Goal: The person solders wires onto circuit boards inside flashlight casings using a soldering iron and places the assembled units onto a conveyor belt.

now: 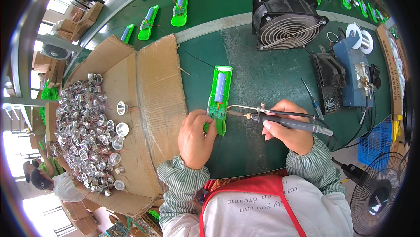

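Observation:
My right hand (291, 127) grips a soldering iron (288, 122) with a black handle. A thin metal tube runs above its tip and points the same way. The tip meets the right edge of a small green circuit board (217, 113). That board sits in a bright green plastic casing (224, 76), along with a lavender cylindrical battery (220, 87). At the casing's lower left, my left hand (194, 138) is closed, its thumb and fingers pressed against the edge by the board. Whatever else those fingertips may pinch is hidden.
On the left, a cardboard box (159, 92) holds many silvery lamp reflectors (83, 127). A black fan (288, 29) stands behind the casing. To the right are a tweezer-like tool (313, 99), a black holder (328, 79) and a blue solder-feeding unit (350, 71). More green casings (180, 12) line the far bench.

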A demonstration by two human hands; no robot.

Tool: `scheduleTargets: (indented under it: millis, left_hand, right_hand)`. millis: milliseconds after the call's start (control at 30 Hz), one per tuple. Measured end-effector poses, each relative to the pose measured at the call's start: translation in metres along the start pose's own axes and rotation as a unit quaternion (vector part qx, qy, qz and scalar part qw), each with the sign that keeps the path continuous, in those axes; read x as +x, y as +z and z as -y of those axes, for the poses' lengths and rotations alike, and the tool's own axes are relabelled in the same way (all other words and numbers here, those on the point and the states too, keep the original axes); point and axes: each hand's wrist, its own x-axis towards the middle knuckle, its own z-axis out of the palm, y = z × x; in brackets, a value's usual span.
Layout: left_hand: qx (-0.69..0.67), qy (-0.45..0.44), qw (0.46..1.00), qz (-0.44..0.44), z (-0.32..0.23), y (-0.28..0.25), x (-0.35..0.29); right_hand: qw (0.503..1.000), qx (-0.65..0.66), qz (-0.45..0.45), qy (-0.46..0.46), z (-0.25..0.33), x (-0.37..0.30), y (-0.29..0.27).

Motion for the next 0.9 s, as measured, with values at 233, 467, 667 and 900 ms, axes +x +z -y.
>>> scheduleTargets:
  millis: [233,467,667,900]
  left_hand:
    - [0.136,0.078,0.987,0.022,-0.008,0.000,-0.010]
    - [-0.027,0.081,0.996,-0.004,-0.003,-0.005,0.077]
    - [-0.206,0.129,0.968,0.062,0.011,0.053,0.212]
    - [-0.040,0.194,0.980,0.030,-0.031,0.072,0.304]
  right_hand:
    - [0.999,-0.011,-0.051,0.003,0.003,-0.008,-0.017]
    - [0.994,-0.010,-0.106,0.006,-0.004,-0.012,-0.035]
    - [0.989,-0.019,-0.149,0.008,-0.004,-0.011,-0.047]
    - [0.981,-0.029,-0.192,0.021,-0.004,-0.004,-0.044]
